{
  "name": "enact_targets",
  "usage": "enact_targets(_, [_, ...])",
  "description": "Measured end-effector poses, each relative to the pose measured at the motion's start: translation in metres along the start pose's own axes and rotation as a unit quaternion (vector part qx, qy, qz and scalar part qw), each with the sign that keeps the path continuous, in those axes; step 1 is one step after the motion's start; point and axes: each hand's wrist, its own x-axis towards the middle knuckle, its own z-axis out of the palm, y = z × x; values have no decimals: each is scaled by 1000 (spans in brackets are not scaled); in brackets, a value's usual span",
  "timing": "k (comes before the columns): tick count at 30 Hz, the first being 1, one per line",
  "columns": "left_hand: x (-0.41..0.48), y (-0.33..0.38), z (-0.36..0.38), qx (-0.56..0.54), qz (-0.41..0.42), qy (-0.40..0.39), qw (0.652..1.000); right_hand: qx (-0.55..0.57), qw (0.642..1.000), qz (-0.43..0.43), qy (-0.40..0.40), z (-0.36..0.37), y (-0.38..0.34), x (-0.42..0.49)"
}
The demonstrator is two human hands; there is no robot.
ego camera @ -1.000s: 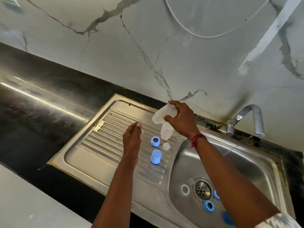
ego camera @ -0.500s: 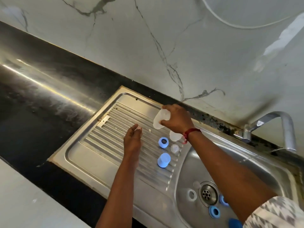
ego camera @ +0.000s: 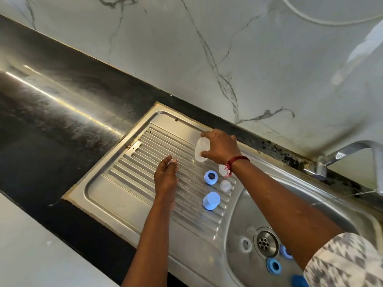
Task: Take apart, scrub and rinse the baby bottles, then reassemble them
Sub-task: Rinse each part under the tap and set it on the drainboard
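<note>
My right hand [ego camera: 220,147] grips a clear baby bottle [ego camera: 201,149] and holds it low on the ribbed steel drainboard [ego camera: 132,172], near its back edge. My left hand [ego camera: 165,175] hovers over the ribs with relaxed fingers and holds nothing. To its right on the drainboard lie a blue screw ring [ego camera: 211,177], a clear teat [ego camera: 225,185] and a blue cap [ego camera: 211,200]. Another clear piece [ego camera: 223,169] peeks out under my right wrist.
The sink basin [ego camera: 244,206] holds a white ring [ego camera: 246,244] beside the drain [ego camera: 264,242], two blue rings [ego camera: 274,266] and a blue piece at the bottom edge. A tap [ego camera: 352,152] juts out at the right. Black counter [ego camera: 51,112] runs to the left, marble wall behind.
My right hand has lowered the clear bottle from above the parts down to the drainboard's back edge. My left hand has stayed over the ribs.
</note>
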Motion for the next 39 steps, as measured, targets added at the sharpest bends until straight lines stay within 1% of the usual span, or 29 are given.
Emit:
enact_targets(10, [2, -2, -1, -2, 4, 2, 1000, 0, 1000, 0, 6, 5, -2, 0])
enact_targets(21, [0, -2, -2, 4, 19, -2, 1000, -12, 1000, 3, -16, 5, -2, -1])
enact_targets(27, [-1, 1, -1, 6, 31, -8, 999, -12, 1000, -7, -10, 5, 0, 0])
enact_targets(30, [-7, 7, 2, 7, 52, -23, 998, 15, 1000, -21, 16, 2, 2, -4])
enact_targets(32, [-12, 12, 7, 10, 69, -42, 997, 63, 996, -39, 49, 0, 5, -10])
enact_targets(35, [-25, 20, 16, 8, 91, -91, 992, 128, 985, -51, 105, -6, 11, -30])
enact_targets(39, [-44, 22, 32, 12, 101, -155, 983, 182, 969, -48, 160, -11, 23, -64])
